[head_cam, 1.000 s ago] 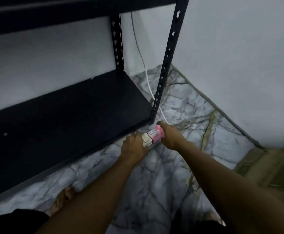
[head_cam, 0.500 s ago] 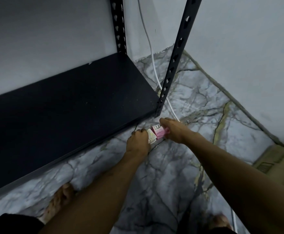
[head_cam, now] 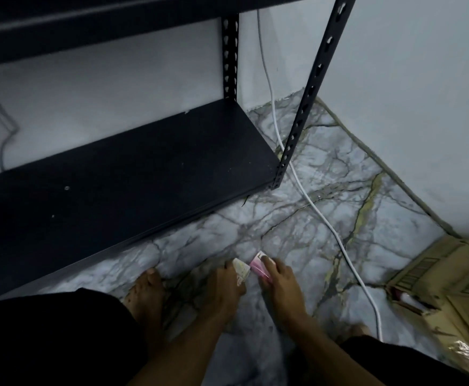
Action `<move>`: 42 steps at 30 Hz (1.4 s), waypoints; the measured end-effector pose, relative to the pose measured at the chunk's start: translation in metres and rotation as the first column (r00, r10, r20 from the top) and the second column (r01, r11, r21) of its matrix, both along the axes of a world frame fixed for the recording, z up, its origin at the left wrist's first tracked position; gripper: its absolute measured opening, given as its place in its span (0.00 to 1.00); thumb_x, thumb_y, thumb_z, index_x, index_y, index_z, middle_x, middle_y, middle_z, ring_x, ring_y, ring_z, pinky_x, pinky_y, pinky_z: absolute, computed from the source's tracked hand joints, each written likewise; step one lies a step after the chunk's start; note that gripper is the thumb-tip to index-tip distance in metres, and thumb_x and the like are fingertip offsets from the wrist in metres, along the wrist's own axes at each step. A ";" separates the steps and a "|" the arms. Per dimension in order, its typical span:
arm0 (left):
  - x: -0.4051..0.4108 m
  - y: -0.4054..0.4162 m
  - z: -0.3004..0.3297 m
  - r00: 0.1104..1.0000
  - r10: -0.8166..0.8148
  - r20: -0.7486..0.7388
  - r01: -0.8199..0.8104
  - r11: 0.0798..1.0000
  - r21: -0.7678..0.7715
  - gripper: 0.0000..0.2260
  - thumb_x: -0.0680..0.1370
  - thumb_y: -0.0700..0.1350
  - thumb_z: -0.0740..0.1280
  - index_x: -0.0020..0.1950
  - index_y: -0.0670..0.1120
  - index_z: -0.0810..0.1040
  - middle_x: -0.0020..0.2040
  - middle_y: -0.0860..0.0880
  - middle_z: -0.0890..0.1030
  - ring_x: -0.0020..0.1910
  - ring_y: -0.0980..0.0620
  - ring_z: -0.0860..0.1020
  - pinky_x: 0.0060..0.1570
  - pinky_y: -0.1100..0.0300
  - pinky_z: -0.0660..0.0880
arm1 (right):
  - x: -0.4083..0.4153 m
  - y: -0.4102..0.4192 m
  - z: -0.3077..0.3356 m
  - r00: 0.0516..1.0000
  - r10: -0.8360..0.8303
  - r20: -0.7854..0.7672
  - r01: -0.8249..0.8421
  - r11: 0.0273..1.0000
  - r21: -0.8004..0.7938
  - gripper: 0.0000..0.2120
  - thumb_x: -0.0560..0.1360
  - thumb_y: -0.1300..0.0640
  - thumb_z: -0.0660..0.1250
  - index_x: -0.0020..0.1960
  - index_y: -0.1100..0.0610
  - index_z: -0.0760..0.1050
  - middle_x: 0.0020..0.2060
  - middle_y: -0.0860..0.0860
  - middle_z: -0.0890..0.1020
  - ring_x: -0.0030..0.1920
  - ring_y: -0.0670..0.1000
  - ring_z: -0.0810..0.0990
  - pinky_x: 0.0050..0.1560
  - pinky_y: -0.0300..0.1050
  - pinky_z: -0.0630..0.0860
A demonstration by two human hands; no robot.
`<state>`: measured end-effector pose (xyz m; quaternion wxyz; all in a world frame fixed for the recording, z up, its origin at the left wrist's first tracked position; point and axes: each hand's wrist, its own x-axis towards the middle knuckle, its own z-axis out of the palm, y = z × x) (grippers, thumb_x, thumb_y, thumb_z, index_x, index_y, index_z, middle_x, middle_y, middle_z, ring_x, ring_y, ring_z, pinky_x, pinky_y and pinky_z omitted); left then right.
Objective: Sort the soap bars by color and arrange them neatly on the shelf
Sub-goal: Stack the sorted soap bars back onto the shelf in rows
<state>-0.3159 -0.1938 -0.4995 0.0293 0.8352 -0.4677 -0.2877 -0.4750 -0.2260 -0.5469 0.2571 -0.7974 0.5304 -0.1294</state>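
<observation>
Low over the marble floor point(head_cam: 297, 207), my left hand point(head_cam: 226, 288) grips a cream-white soap bar point(head_cam: 241, 268). My right hand point(head_cam: 279, 282) grips a pink soap bar point(head_cam: 257, 264) right beside it. The two bars nearly touch, and the fingers cover much of each. The black metal shelf point(head_cam: 122, 174) stands ahead and to the left, and its lowest board carries nothing. An upper board runs across the top of the view.
A white cable point(head_cam: 305, 196) runs down the wall and across the floor on the right. A cardboard box point(head_cam: 445, 277) sits at the right wall. My bare foot point(head_cam: 147, 291) rests on the floor near the shelf's front edge.
Both hands, with the soap bars, have drawn back from the shelf's front right post toward me. The view has tilted up, bringing the upper board into sight.
</observation>
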 end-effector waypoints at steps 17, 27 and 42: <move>0.055 0.069 0.219 0.889 0.227 -0.397 -0.390 0.829 -0.400 0.33 0.69 0.49 0.78 0.68 0.51 0.63 0.52 0.48 0.75 0.50 0.52 0.75 0.47 0.60 0.73 | 0.064 0.041 0.204 0.757 -0.335 0.561 0.175 0.931 0.321 0.24 0.70 0.60 0.78 0.65 0.56 0.78 0.56 0.50 0.84 0.51 0.40 0.83 0.50 0.32 0.79; 0.136 0.068 0.467 0.984 0.090 -0.152 -0.176 0.444 -0.878 0.22 0.69 0.45 0.78 0.56 0.46 0.68 0.40 0.56 0.74 0.38 0.72 0.73 0.30 0.68 0.73 | 0.144 -0.003 0.462 0.571 0.138 0.809 -0.001 0.986 -0.167 0.26 0.71 0.59 0.78 0.68 0.52 0.77 0.57 0.44 0.83 0.55 0.39 0.82 0.54 0.33 0.77; 0.210 0.008 0.490 0.938 0.295 0.183 -0.069 0.674 -0.736 0.31 0.73 0.48 0.76 0.69 0.43 0.62 0.54 0.40 0.75 0.51 0.39 0.76 0.45 0.48 0.75 | 0.223 -0.081 0.524 0.895 0.387 0.222 -0.290 0.883 -0.368 0.17 0.73 0.55 0.75 0.50 0.51 0.66 0.47 0.52 0.80 0.40 0.46 0.78 0.33 0.35 0.69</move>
